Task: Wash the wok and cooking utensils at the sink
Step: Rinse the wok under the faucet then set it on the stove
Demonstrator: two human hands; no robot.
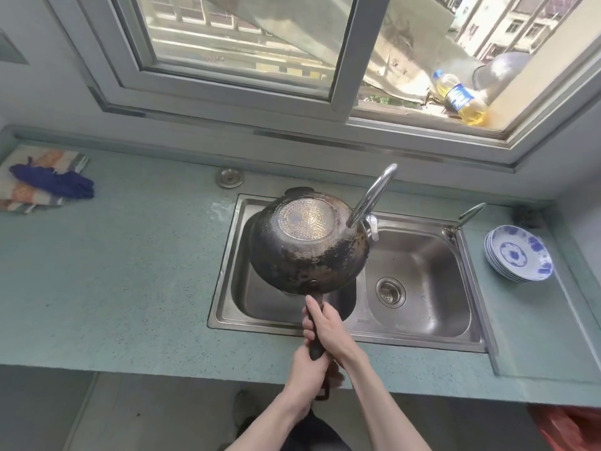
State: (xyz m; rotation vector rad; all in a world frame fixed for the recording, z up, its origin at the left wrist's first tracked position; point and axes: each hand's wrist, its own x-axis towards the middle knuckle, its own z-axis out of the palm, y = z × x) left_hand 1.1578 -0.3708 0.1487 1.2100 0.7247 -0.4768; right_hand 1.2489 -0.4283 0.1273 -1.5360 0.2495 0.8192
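A blackened wok (309, 242) is turned upside down over the left basin of the steel double sink (419, 340), its patterned metal base facing up. Its dark handle runs toward me. My right hand (325, 327) grips the handle close to the pan. My left hand (309, 372) grips the handle's end, lower down. The curved tap (374, 196) reaches over the wok's right side. I cannot make out running water. The wok's inside is hidden.
A stack of blue-and-white plates (518, 253) sits right of the sink. A folded cloth with a blue rag (52, 183) lies at the far left of the green counter (130, 271). An oil bottle (460, 97) stands on the window sill. The right basin holds only its drain strainer (390, 291).
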